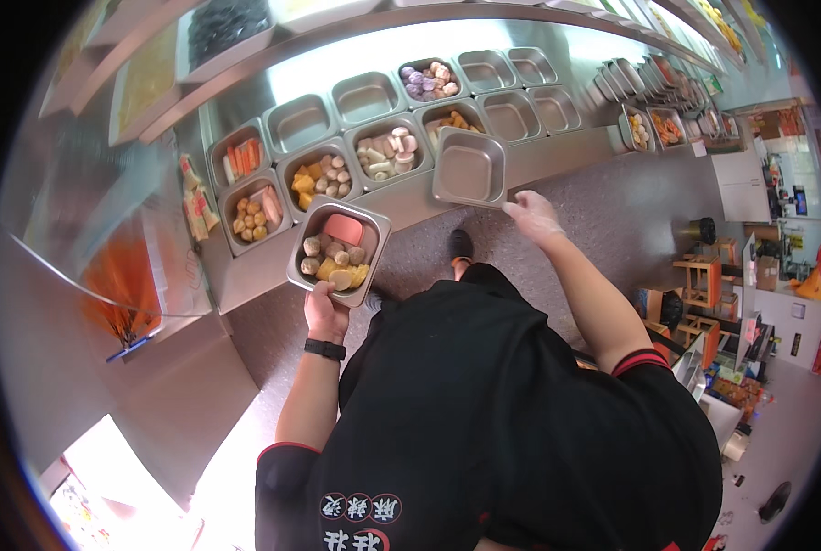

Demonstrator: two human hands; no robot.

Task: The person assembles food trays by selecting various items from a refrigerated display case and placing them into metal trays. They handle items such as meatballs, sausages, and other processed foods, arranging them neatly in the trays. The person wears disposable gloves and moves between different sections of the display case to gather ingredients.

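My left hand point(324, 314), a black band on its wrist, grips the near edge of a square metal food pan point(378, 250). In that pan lie several brownish balls point(334, 250), yellow pieces point(357, 275) and a pink slab point(343, 229). My right hand point(534, 218), in a clear glove, closes on the near right corner of a second metal pan point(470, 172) with nothing in it. This second pan is tilted over the counter's front edge and partly covers a pan of orange-brown food point(453, 119).
Two rows of sunken metal pans line the counter point(401, 209), holding balls, sticks point(242, 159) and sliced pieces point(387, 151); several hold nothing. Shelves point(273, 46) overhang the back. Stacked pans point(644, 83) stand far right. Orange-handled skewers point(121, 285) are at left, stools point(701, 282) at right.
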